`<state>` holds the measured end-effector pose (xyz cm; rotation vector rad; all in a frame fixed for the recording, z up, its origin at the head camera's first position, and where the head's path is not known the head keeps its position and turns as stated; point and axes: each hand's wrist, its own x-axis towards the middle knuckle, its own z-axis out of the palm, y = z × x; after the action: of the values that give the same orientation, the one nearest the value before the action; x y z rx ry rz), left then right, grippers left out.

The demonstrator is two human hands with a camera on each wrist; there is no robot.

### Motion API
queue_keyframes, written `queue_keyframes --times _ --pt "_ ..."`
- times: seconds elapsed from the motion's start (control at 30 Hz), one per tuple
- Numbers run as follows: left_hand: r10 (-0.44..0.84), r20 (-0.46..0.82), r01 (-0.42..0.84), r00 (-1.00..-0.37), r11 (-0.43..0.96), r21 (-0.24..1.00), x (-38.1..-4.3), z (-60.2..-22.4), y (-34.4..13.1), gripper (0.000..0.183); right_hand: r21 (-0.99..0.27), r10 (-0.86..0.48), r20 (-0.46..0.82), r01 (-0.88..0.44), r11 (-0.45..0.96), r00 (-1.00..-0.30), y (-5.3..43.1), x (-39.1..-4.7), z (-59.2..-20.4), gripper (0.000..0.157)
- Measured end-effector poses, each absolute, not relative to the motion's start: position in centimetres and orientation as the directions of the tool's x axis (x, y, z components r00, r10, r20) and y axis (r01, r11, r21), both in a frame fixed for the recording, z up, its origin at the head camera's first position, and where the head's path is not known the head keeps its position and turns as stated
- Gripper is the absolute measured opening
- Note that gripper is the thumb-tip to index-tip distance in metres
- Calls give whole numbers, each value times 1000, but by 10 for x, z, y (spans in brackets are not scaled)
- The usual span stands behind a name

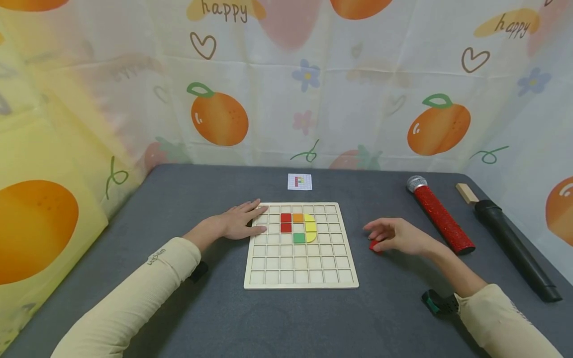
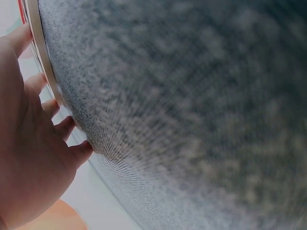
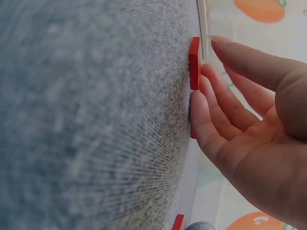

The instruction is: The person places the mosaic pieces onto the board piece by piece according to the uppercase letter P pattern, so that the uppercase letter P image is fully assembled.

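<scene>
A pale wooden grid board (image 1: 301, 278) lies on the table with red squares (image 1: 286, 222), an orange square (image 1: 297, 218), yellow pieces (image 1: 311, 226) and a green square (image 1: 299, 238) in its cells. My left hand (image 1: 235, 222) rests with spread fingers on the board's upper left edge; in the left wrist view its fingertips touch the board's side (image 2: 43, 48). To the right of the board, my right hand (image 1: 397, 235) hovers with loosely bent fingers over small red pieces. One red piece (image 3: 194, 63) shows by its thumb and fingers, and another (image 3: 193, 132) is mostly hidden behind a finger.
A small printed grid card (image 1: 299, 182) lies behind the board. Along the right side are a red glittery microphone (image 1: 443, 216), a black cylindrical handle (image 1: 515, 248) and a light wooden block (image 1: 467, 193). A printed curtain (image 1: 286, 109) hangs behind the grey table.
</scene>
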<state>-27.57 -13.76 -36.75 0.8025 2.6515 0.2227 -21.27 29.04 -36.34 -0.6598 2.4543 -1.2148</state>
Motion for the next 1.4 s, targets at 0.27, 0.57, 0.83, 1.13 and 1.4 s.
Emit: queue_keyframes --times 0.27,0.57,0.83,1.13,1.4 --pt "570 -284 513 -771 820 253 -274 -365 -137 71 -769 -520 -71 -285 572 -851 290 -214 -365 48" --pt "569 -287 511 -771 821 255 -274 -364 -136 71 -760 -501 -60 -286 584 -863 288 -213 -364 62" --pt "570 -288 512 -770 820 255 -273 -364 -137 71 -749 -497 -73 -282 599 -864 287 -212 -362 54" --pt "566 -297 509 -769 823 252 -273 -365 -137 72 -694 -497 -61 -321 645 -866 287 -211 -361 37" --pt "560 -300 507 -772 828 241 -275 -367 -137 72 -711 -410 -125 -206 672 -903 285 -212 -355 21"
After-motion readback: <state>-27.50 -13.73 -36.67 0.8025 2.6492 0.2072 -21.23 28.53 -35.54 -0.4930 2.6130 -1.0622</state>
